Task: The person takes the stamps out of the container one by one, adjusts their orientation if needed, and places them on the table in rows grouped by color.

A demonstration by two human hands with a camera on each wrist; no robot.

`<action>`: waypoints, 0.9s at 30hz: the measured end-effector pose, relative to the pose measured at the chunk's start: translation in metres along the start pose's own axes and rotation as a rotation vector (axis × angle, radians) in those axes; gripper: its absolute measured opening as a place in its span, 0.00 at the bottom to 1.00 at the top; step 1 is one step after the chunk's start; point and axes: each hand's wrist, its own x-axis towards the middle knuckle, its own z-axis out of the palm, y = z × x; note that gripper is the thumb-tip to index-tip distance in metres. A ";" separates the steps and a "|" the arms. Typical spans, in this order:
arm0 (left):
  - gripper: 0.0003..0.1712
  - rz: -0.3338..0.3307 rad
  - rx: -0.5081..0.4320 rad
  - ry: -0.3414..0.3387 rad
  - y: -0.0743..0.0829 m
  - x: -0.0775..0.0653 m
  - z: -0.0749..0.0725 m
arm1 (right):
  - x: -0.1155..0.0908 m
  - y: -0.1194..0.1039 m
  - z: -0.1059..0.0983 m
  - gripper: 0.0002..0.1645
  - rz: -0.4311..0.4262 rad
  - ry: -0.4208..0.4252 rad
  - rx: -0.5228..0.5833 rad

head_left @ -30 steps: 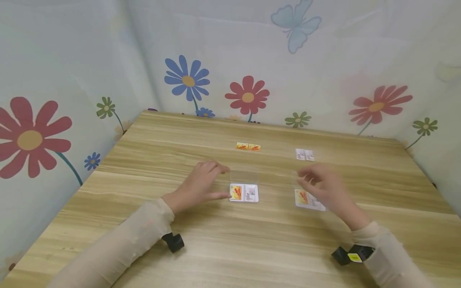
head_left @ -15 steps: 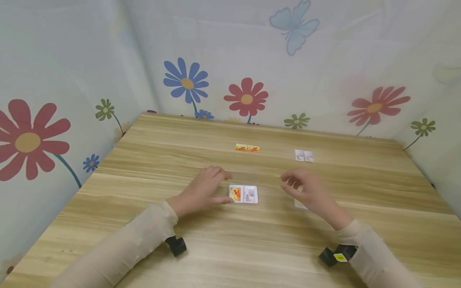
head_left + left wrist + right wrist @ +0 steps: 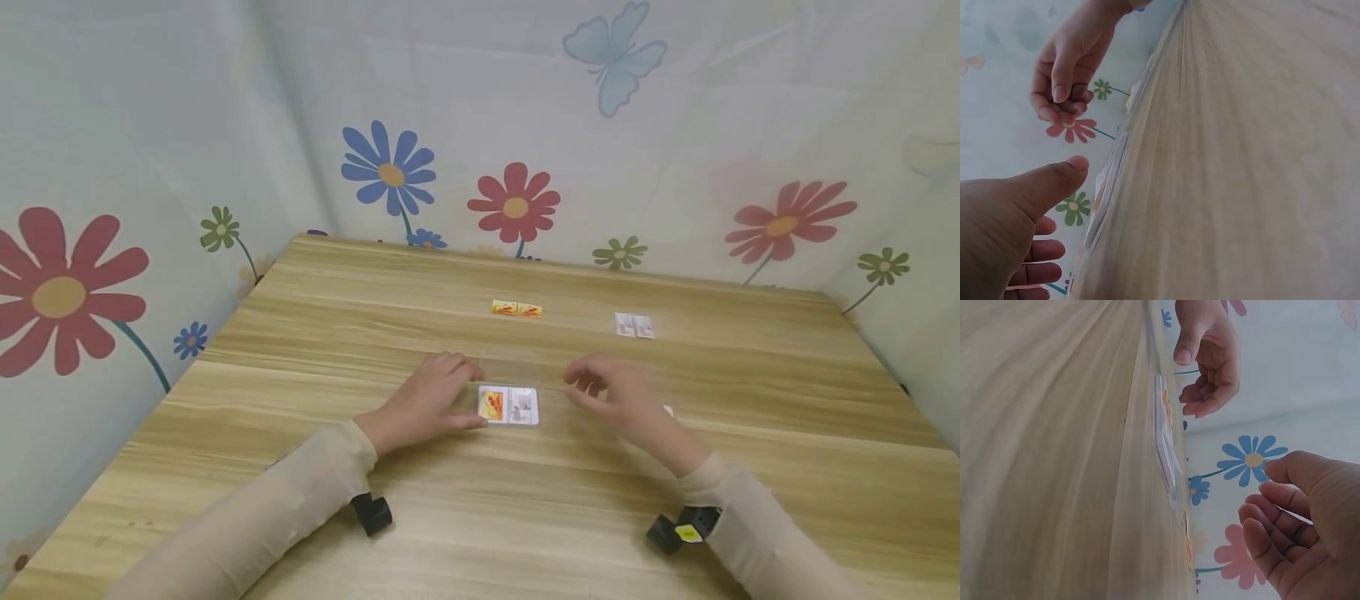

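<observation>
A small white card case (image 3: 508,405) lies on the wooden table with an orange picture at its left and a grey one at its right. Its clear lid (image 3: 510,367) is folded back on the far side. My left hand (image 3: 429,402) is at the case's left side, thumb tip by the near corner and fingertips beside the lid. Over the table to the right of the case hovers my right hand (image 3: 618,400), fingers loosely bent and holding nothing. Beneath that hand a second case (image 3: 668,410) is mostly hidden, only a white corner showing.
Two orange picture pieces (image 3: 517,308) lie side by side farther back. To their right is a pair of grey-and-white pieces (image 3: 634,325). A flower-printed curtain (image 3: 517,108) hangs behind the table. Each wrist carries a black camera (image 3: 372,514).
My right hand has moved left, away from the second case's lid and toward the first case, now covering most of the second case. My left hand has shifted slightly right.
</observation>
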 end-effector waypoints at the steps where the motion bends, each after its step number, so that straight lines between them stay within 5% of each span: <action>1: 0.35 -0.002 -0.002 -0.004 0.000 0.000 0.000 | 0.001 -0.001 0.001 0.11 0.004 -0.005 0.006; 27: 0.34 -0.086 -0.068 -0.075 -0.004 0.003 0.009 | 0.020 -0.020 0.029 0.11 0.010 -0.118 0.072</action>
